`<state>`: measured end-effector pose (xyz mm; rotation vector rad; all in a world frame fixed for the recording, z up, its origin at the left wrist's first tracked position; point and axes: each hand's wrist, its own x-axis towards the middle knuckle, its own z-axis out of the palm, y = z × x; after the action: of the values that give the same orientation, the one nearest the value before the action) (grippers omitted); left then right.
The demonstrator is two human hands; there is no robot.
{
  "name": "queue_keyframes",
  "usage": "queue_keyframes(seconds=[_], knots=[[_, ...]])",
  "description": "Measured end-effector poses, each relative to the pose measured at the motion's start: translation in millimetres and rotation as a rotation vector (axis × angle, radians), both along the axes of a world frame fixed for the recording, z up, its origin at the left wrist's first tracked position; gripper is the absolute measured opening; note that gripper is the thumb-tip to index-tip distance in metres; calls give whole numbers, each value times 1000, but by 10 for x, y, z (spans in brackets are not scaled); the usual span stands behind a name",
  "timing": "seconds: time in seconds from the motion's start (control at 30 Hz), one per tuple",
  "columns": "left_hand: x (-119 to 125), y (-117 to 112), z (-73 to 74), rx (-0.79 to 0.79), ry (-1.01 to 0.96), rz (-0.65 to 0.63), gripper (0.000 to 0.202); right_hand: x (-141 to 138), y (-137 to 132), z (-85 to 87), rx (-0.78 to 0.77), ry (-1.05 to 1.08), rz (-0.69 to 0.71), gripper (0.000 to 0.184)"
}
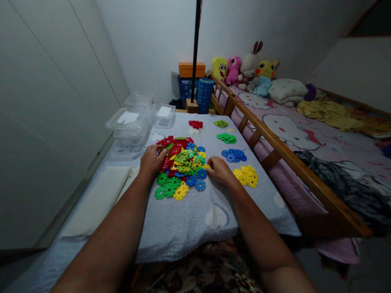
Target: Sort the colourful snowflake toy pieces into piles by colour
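Observation:
A mixed heap of notched plastic pieces (pixel 187 159) lies on the cloth-covered table, with red, lime, yellow, green and blue ones overlapping. My left hand (pixel 152 160) rests against the heap's left edge by the red pieces, thumb and fingertips apart. At the opposite edge, my right hand (pixel 220 170) pinches a yellow snowflake disc (pixel 207 166); the fingers partly cover it. Sorted by colour, smaller piles lie beyond and to the right: red pieces (pixel 196 124), lime pieces (pixel 220 123), green discs (pixel 226 138), blue discs (pixel 233 155) and yellow discs (pixel 246 176).
Clear plastic containers (pixel 130 118) stand stacked at the back left, beside a smaller lidded box (pixel 164 112). A pale folded item (pixel 97 199) lies along the left side. A wooden bed rail (pixel 262 136) borders the table's right. A black pole (pixel 195 53) rises behind.

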<state>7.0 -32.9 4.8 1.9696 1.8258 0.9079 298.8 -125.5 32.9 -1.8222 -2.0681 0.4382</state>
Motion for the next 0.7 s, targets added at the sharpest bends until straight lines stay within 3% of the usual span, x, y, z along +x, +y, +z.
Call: queue_keyframes(seconds=[0.23,0.5,0.7], knots=[[-11,15,-17,-7,19,-6,44,193,-35,56,57,257,-150,3],[-26,38,-45,3,38,-18,48,814,-322,313,50,513,-291,15],[-20,24,-21,-13,33,-15,46,1185,-535,219,51,541,-419,25]])
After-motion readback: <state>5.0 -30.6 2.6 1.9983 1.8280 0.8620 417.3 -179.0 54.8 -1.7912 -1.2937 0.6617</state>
